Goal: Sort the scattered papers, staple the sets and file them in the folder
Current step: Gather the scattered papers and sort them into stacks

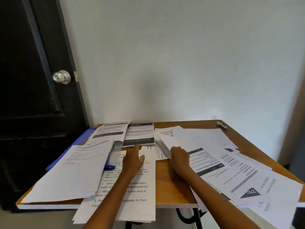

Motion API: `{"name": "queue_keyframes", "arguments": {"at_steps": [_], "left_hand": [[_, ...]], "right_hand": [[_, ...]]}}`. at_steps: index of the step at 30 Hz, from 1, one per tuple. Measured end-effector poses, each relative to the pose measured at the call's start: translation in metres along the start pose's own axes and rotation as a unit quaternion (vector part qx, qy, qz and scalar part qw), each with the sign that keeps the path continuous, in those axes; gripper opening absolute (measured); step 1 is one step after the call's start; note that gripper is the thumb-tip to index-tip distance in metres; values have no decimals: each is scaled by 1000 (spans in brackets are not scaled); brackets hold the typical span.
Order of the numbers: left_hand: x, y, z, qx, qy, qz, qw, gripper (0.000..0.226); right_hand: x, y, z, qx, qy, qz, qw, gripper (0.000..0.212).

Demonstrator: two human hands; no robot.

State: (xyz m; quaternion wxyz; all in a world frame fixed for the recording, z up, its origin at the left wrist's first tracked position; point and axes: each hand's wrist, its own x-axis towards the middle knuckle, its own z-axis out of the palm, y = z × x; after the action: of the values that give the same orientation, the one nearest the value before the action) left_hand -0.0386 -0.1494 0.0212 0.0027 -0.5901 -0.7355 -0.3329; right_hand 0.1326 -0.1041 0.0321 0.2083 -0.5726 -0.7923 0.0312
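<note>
**Papers all over bench, both hands on the pile**

Bench (171, 187) was wood-topped, pushed into a corner against a white wall (181, 55). Black door (29, 80) with a silver knob (61, 77) stood to the left.

Papers (128, 192) covered most of the top, overlapping at odd angles. One stack (71, 171) lay at left, a long printed sheet hung over the near edge in the middle, and a big fan of sheets (247, 176) spilled off the right side. Two dark-banded pages (140, 134) sat at the back.

Blue folder (84, 138) lay at the left rear, mostly buried under the stack; only its far corner and left edge showed. A blue pen-like thing (109, 166) poked out beside the stack, blurred.

Stapler (222, 125) sat alone at the far right corner, well apart from both hands.

Left hand (134, 160) lay flat on the middle sheet, fingers straight, tips reaching the near edge of the dark-banded pages. Released, holding nothing.

Right hand (179, 158) was at the left edge of the right fan, fingers curled over the sheet edges. Looked like it was gripping them, though motion blur hid the fingertips.
</note>
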Motion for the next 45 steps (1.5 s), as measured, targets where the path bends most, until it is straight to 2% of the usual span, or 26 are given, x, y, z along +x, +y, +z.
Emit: {"name": "queue_keyframes", "arguments": {"at_steps": [2, 4, 5, 7, 9, 11, 13, 15, 17, 18, 19, 21, 23, 25, 27, 29, 31, 35, 36, 40, 45], "left_hand": [[4, -3, -1, -84, -7, -32, 996, 41], [10, -2, -4, -237, -17, -117, 964, 36], [11, 1, -8, -339, -25, -172, 925, 30], [11, 6, -15, -523, -57, -250, 813, 22], [11, 6, -20, -639, -80, -268, 716, 33], [12, 5, -23, -704, -92, -268, 652, 52], [14, 2, -25, -741, -100, -264, 609, 72], [13, -1, -29, -761, -131, -252, 584, 86], [9, -3, -33, -766, -189, -233, 569, 92], [7, -3, -35, -749, -223, -223, 582, 90], [5, -2, -36, -715, -252, -213, 616, 84], [1, 4, -37, -611, -284, -192, 713, 63], [-1, 10, -36, -535, -275, -177, 779, 47], [-2, 14, -32, -510, -245, -179, 805, 33], [-1, 15, -28, -493, -199, -187, 826, 30], [0, 16, -25, -492, -128, -185, 841, 31], [4, 16, -27, -487, -56, -181, 852, 32], [11, 19, -34, -478, 15, -182, 859, 34], [12, 18, -35, -474, 24, -187, 860, 35], [17, 9, -34, -470, 44, -223, 853, 35], [21, 0, -35, -456, 84, -240, 853, 33]], "right_hand": [[6, 6, -15, 9, 71, -17, 997, 24], [14, 13, -31, 29, 150, -51, 987, 22], [19, 16, -39, 51, 185, -70, 979, 23], [24, 20, -58, 120, 235, -115, 958, 20], [29, 28, -69, 180, 271, -171, 930, 16], [37, 39, -69, 178, 301, -180, 919, 23], [47, 55, -60, 181, 319, -167, 915, 20], [50, 71, -54, 232, 313, -170, 905, 23], [46, 82, -50, 327, 268, -177, 889, 37], [38, 83, -50, 369, 225, -168, 886, 36], [31, 82, -49, 399, 182, -149, 887, 30], [20, 79, -43, 446, 136, -123, 876, 13], [16, 79, -37, 506, 123, -121, 845, 9], [17, 79, -37, 542, 133, -78, 826, 19], [20, 80, -38, 545, 104, -42, 831, 28], [18, 74, -41, 562, 46, -33, 825, 20], [16, 68, -43, 603, -9, -9, 798, 10], [21, 65, -45, 633, -59, 70, 768, 28], [22, 64, -45, 628, -76, 79, 770, 30], [22, 61, -38, 515, -138, 77, 842, 40], [20, 61, -25, 486, -189, 85, 849, 32]]}}
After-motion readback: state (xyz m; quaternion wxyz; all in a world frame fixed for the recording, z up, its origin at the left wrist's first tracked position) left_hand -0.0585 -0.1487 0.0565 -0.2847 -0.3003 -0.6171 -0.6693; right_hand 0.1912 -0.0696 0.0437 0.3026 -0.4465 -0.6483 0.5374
